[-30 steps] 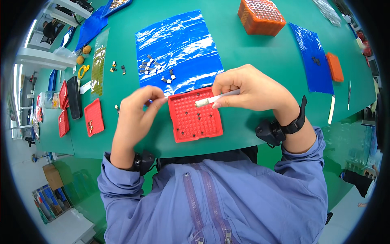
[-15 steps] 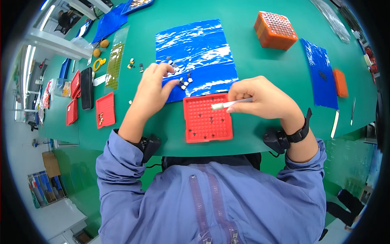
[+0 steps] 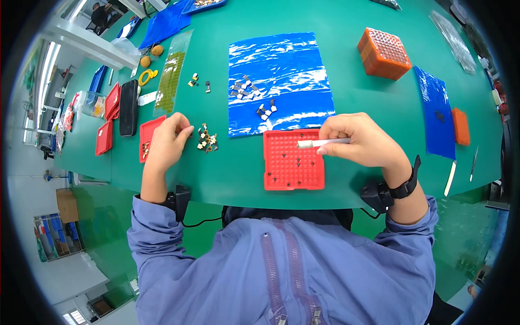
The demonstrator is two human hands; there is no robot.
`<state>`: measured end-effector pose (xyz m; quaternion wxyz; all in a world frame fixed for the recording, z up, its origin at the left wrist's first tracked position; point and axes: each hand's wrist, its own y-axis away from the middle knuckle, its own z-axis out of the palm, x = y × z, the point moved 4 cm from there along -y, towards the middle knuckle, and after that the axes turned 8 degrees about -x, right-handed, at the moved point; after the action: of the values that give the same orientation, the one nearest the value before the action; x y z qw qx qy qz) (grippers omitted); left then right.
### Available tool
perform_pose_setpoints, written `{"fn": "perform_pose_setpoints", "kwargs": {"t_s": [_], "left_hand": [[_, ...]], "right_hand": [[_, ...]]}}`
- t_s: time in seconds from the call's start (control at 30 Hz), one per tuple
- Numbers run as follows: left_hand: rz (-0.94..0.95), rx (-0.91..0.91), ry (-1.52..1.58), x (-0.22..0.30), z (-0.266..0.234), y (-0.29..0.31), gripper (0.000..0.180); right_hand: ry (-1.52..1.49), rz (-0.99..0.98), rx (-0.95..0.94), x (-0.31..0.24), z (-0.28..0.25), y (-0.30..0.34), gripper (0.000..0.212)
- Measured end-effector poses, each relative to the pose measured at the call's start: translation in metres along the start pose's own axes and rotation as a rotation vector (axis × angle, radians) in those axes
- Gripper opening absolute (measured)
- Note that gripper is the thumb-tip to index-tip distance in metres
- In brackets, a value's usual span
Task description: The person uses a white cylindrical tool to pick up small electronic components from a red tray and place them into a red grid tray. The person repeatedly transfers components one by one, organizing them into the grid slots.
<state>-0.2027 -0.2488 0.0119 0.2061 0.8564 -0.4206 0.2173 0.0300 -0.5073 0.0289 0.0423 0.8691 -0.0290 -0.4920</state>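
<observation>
My right hand (image 3: 362, 140) grips a white pen-like stick (image 3: 333, 142) with a pale greenish tip, held over a red studded tray (image 3: 272, 176). Several tiny dark pieces lie among that tray's studs. My left hand (image 3: 165, 145) is closed with its thumb and fingertips together, over the edge of a smaller red tray (image 3: 149, 130); whatever it may pinch is hidden. Brass-coloured bits lie in the smaller tray, partly behind the hand. Just right of my left hand sits a pile of small black, white and gold parts (image 3: 207, 141). More black-and-white parts (image 3: 246, 91) rest on the blue sheet (image 3: 281, 59).
An orange tip-rack-like box (image 3: 383, 54) stands at the far right. Beyond it are a second blue sheet (image 3: 436, 119) and an orange block (image 3: 460, 127). Leftward lie a black case (image 3: 128, 108), a yellow-green strip (image 3: 172, 76) and yellow scissors-like rings (image 3: 146, 77).
My left hand has moved left and toward me, off the parts on the blue sheet to beside the smaller tray. My right hand still holds the stick over the studded tray. The view has shifted.
</observation>
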Motion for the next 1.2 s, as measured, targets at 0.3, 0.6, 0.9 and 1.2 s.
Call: {"fn": "perform_pose_setpoints", "kwargs": {"t_s": [0.3, 0.6, 0.9, 1.2], "left_hand": [[0.347, -0.209, 1.008, 0.111, 0.043, 0.018, 0.006], [0.338, -0.485, 1.658, 0.127, 0.103, 0.014, 0.01], [0.383, -0.541, 1.711, 0.133, 0.106, 0.011, 0.006], [0.38, -0.559, 1.69, 0.13, 0.108, 0.011, 0.006]], "right_hand": [[-0.299, -0.055, 0.013, -0.003, 0.013, 0.002, 0.027], [-0.34, -0.012, -0.024, -0.003, 0.013, 0.001, 0.034], [-0.487, -0.13, 0.028, -0.006, 0.007, 0.002, 0.014], [-0.437, -0.106, -0.02, -0.005, 0.008, 0.003, 0.016]]}}
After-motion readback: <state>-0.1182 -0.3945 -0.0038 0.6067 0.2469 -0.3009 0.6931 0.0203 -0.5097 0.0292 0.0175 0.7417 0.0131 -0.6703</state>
